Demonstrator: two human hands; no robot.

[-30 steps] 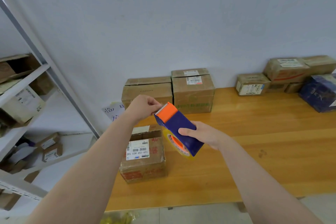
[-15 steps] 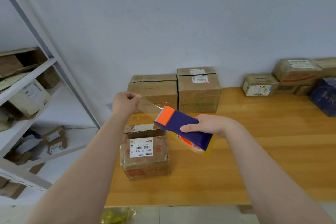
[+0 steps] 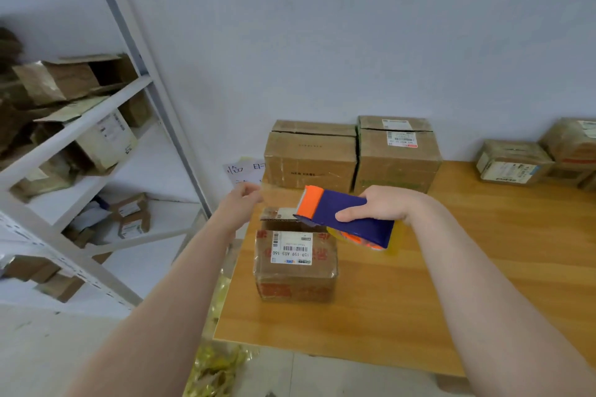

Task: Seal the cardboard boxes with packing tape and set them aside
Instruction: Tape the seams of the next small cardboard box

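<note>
Against pale wall, wooden table [image 3: 483, 284], cardboard boxes [image 3: 311, 158], shelving [image 3: 74, 134] beside

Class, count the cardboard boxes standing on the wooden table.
5 clearly seen: a small labelled box nearest the camera, two large boxes side by side against the wall, two smaller boxes at the far right. More may be hidden there.
</note>
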